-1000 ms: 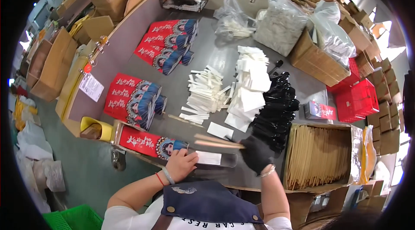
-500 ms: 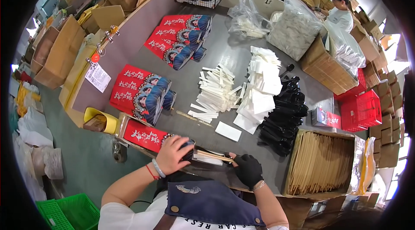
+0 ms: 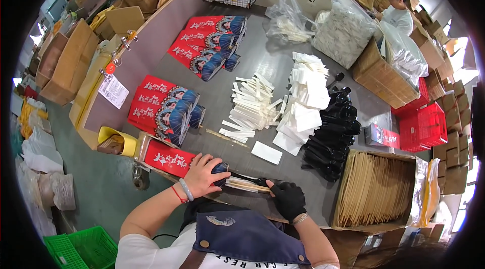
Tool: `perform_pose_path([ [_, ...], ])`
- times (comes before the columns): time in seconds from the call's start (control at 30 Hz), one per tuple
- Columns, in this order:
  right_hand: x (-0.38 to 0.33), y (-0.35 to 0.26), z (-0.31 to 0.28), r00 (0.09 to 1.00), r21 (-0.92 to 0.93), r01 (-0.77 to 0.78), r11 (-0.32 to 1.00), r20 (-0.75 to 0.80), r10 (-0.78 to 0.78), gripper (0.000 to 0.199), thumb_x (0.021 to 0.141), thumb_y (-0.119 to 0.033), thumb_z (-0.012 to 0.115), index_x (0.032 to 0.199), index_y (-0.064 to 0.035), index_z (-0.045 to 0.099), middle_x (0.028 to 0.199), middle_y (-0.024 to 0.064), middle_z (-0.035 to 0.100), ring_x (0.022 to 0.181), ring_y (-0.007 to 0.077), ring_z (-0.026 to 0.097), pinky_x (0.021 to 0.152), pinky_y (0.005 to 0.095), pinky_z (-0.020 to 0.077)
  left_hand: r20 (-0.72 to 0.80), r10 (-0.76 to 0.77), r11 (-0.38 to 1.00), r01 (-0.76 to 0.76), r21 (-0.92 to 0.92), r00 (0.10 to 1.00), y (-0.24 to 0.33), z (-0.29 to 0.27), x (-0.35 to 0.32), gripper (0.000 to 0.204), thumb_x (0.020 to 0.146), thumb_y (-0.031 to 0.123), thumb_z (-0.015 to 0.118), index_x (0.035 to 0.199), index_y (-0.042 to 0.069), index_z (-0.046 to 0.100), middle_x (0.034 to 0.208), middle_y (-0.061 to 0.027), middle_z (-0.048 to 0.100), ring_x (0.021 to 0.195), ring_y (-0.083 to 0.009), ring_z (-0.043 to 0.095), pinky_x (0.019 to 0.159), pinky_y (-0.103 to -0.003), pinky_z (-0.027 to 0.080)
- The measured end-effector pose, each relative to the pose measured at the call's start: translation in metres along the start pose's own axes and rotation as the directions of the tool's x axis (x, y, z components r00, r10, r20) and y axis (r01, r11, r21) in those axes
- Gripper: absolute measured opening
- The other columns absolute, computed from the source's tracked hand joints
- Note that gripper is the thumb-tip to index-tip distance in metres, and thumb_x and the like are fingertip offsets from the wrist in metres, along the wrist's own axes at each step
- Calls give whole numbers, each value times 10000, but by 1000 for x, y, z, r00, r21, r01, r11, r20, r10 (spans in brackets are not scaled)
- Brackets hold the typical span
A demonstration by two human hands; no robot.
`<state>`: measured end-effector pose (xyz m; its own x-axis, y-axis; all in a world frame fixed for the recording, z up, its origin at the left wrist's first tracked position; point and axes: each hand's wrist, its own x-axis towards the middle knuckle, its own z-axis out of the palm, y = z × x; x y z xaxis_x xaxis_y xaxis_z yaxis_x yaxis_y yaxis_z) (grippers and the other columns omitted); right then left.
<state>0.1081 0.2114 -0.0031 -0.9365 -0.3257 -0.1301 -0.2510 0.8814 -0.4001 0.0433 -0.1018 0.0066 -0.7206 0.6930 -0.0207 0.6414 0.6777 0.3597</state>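
The grey table (image 3: 217, 94) spreads beyond and left of the carton of sticks (image 3: 376, 188). Just left of the carton lies the heap of black utensils (image 3: 331, 140). Well left of it, at the table's near edge, lies the red sleeve (image 3: 169, 158). The left hand (image 3: 202, 177) rests across the sleeve's carton-side end; whether it pinches, I cannot tell. The right hand (image 3: 289, 201), beside the carton, is clamped on the carton-side ends of the wooden sticks (image 3: 247, 185), at least 2, with 1 black piece (image 3: 254, 180) alongside. Uneven tips could catch the sleeve's rim and crease it; light pressure from the left hand could let the sleeve skid; a loose pinch could fan the sticks apart.
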Motion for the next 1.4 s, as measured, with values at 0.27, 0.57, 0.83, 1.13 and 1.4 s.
perform_pose_path([
  [0.27, 26, -38, 35, 986, 321, 94, 943, -160, -43, 291, 854, -206, 606, 1135, -146, 644, 976, 117, 656, 948, 327, 619, 786, 415, 512, -76, 48, 998, -52, -47, 996, 28, 18, 29, 684, 579, 302, 834, 1209, 179, 599, 1234, -95, 506, 1128, -317, 445, 997, -509, 343],
  [0.57, 36, -51, 41, 976, 718, -47, 695, -116, 186, 348, 749, -241, 746, 1026, -77, 613, 964, 145, 636, 897, 353, 626, 777, 426, 503, -38, 46, 999, -46, -3, 998, 33, 20, 40, 735, 578, 269, 833, 1245, 144, 551, 1207, -78, 521, 1094, -306, 469, 938, -456, 384],
  [0.83, 26, -26, 14, 993, -50, -18, 999, -116, 13, 604, 643, -509, 744, 1114, -159, 599, 1066, 71, 620, 1006, 249, 572, 879, 453, 366, 318, 147, 969, -201, 143, 937, 48, -2, 68, 216, 789, 164, 583, 997, 196, 631, 949, -113, 562, 906, -299, 544, 830, -426, 416],
  [1.13, 3, -7, -31, 954, -30, -175, 984, -253, 162, 588, 599, -413, 788, 1066, -123, 580, 958, 70, 608, 934, 289, 569, 839, 452, 371, -169, 86, 855, 15, 518, 982, -60, -45, 61, 298, 663, 141, 690, 953, 96, 643, 1222, -167, 515, 1165, -375, 443, 1013, -559, 322],
  [1.4, 15, -33, -37, 984, -152, -172, 973, -60, 165, 544, 630, -430, 776, 1062, -145, 608, 1001, 58, 614, 973, 250, 578, 871, 440, 364, -289, -459, 885, 462, -63, 840, 11, 40, 10, 765, 586, 432, 829, 1206, 58, 582, 1336, -186, 422, 1276, -417, 337, 1075, -577, 228],
])
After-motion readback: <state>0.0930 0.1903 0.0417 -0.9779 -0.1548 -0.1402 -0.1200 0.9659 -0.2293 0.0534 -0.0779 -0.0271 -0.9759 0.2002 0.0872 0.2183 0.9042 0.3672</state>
